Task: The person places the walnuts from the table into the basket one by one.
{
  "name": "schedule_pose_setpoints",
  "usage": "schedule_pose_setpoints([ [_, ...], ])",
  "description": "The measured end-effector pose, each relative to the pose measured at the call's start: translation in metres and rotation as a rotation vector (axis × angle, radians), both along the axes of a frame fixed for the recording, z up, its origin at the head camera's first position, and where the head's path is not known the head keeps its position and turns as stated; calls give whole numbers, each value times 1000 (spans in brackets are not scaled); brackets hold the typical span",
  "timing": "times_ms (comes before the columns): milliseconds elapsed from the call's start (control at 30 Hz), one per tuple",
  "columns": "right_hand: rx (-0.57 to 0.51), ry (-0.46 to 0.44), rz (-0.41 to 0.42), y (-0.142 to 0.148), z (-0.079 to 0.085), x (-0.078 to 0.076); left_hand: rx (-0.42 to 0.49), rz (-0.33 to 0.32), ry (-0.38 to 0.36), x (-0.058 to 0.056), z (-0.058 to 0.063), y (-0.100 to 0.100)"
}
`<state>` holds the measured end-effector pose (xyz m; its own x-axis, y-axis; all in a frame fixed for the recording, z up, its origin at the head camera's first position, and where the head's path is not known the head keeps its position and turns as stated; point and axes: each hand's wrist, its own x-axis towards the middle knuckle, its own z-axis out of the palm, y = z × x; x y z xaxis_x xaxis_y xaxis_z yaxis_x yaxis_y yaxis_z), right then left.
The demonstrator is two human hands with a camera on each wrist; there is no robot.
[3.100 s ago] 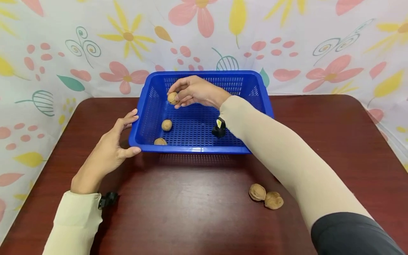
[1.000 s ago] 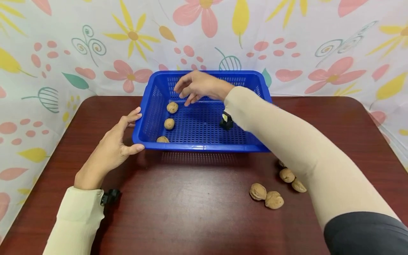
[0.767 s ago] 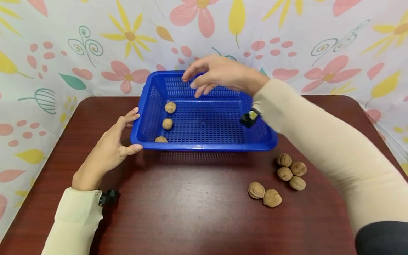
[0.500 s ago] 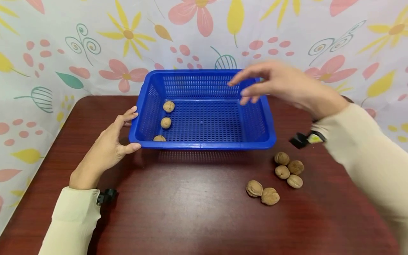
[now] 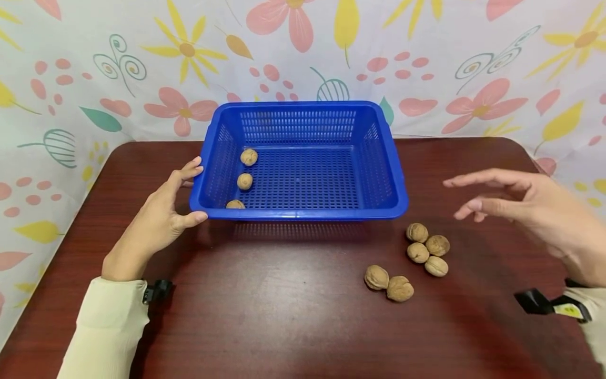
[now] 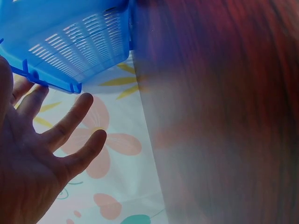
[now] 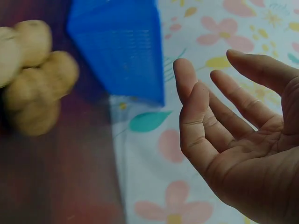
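A blue plastic basket (image 5: 298, 213) with slotted walls stands at the back of the table. Along its left inner side lie three walnuts, the far walnut (image 5: 249, 157), the middle walnut (image 5: 244, 181) and the near walnut (image 5: 235, 204), partly hidden by the front rim. My left hand (image 5: 153, 221) rests fingertips and thumb against the basket's left rim, fingers spread. Off to the right, my right hand (image 5: 535, 210) hovers with nothing in it, fingers loosely extended. Left of and below it sits a cluster of several walnuts (image 5: 418, 252); a pair of walnuts (image 5: 400, 288) lies nearer the front.
The dark reddish wooden table (image 5: 284, 326) runs up to a white floral cloth (image 5: 303, 63) hanging behind the basket. Each wrist carries a small black camera, the left camera (image 5: 158, 291) and the right camera (image 5: 535, 301).
My right hand has let go of a walnut at the basket's far left, then drawn out and swung right, back over the table. The left hand has stayed at the rim.
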<state>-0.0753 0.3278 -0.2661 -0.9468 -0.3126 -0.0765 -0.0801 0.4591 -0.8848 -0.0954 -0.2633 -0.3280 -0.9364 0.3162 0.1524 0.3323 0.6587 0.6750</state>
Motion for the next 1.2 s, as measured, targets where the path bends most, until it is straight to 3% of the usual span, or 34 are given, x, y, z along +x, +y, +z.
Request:
schedule_pose_setpoints([
  [100, -9, -41, -34, 9, -16, 10, -1, -3, 3, 0, 0, -1],
  [300, 137, -117, -68, 21, -42, 24, 10, -15, 13, 0, 0, -1],
  [567, -8, -274, 43, 28, -70, 31, 12, -13, 9, -1, 0, -2],
  [867, -196, -332, 102, 26, -87, 27, 9, -11, 2, -1, -1, -1],
  [1200, -147, -284, 107, 20, -91, 25, 1, -5, 0, -1, 1, -1],
])
